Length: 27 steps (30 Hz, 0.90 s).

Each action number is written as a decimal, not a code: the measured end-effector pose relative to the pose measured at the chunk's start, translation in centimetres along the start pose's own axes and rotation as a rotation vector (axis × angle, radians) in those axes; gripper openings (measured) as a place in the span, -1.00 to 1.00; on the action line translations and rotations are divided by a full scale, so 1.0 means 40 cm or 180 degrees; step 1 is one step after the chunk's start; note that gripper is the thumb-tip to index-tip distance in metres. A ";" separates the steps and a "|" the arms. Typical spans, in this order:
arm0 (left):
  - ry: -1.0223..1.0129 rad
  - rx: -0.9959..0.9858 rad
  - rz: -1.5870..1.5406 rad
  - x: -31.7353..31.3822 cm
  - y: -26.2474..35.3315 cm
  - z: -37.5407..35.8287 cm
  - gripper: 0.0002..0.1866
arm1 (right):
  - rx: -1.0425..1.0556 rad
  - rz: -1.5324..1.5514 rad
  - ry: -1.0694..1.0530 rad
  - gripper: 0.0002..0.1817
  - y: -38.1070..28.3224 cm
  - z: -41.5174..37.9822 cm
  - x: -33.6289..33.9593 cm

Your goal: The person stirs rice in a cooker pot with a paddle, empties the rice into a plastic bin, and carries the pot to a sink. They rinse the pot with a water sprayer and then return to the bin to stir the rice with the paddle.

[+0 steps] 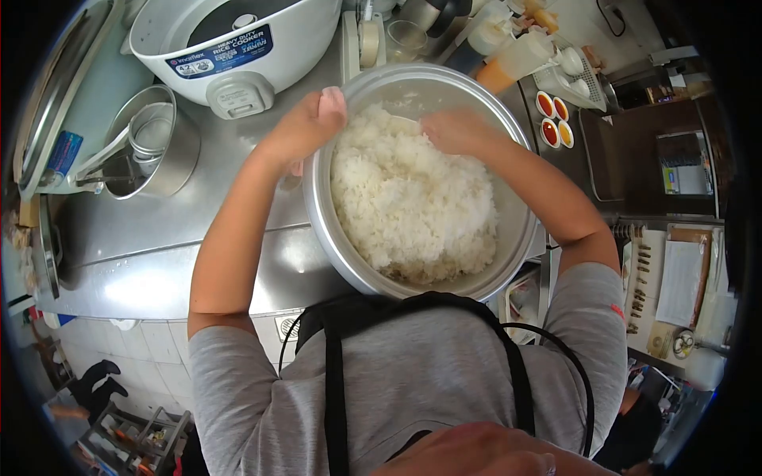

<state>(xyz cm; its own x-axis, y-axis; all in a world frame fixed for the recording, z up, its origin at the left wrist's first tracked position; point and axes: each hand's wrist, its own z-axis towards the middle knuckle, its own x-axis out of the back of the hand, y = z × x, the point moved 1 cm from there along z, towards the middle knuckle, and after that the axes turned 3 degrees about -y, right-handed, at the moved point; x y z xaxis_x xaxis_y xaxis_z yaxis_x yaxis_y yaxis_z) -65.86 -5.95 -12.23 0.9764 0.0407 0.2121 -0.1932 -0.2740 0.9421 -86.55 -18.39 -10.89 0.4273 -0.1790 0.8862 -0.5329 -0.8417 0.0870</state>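
A wide metal pot (pixel 319 198) heaped with cooked white rice (pixel 413 198) stands right in front of my body, close to the counter's front edge. My left hand (pixel 305 127) grips its left rim through a pink cloth (pixel 332 105), fingers closed. Inside the pot, at the far side of the rice, is my right hand (pixel 456 131). It looks curled and slightly blurred. A pale edge shows beside its fingers, but I cannot make out what they hold.
A white rice cooker (pixel 305 47) stands behind on the steel counter (pixel 159 246). To the left is a metal container (pixel 178 155) with ladles and cups. Sauce bottles (pixel 516 59) and small sauce cups (pixel 549 133) sit at right. Another person's legs (pixel 99 385) show lower left.
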 end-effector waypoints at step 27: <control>0.0144 -0.0187 -0.0291 -0.006 -0.039 0.036 -0.60 | -0.1291 0.0007 -0.0322 -0.56 0.092 -0.187 -0.048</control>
<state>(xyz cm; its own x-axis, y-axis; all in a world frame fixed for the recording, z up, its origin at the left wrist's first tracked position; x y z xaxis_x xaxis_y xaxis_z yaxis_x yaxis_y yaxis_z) -65.66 -6.93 -14.14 0.9851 0.1067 0.1349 -0.1103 -0.2103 0.9714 -94.80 -17.34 -8.89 0.4847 -0.2468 0.8391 -0.7697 -0.5761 0.2751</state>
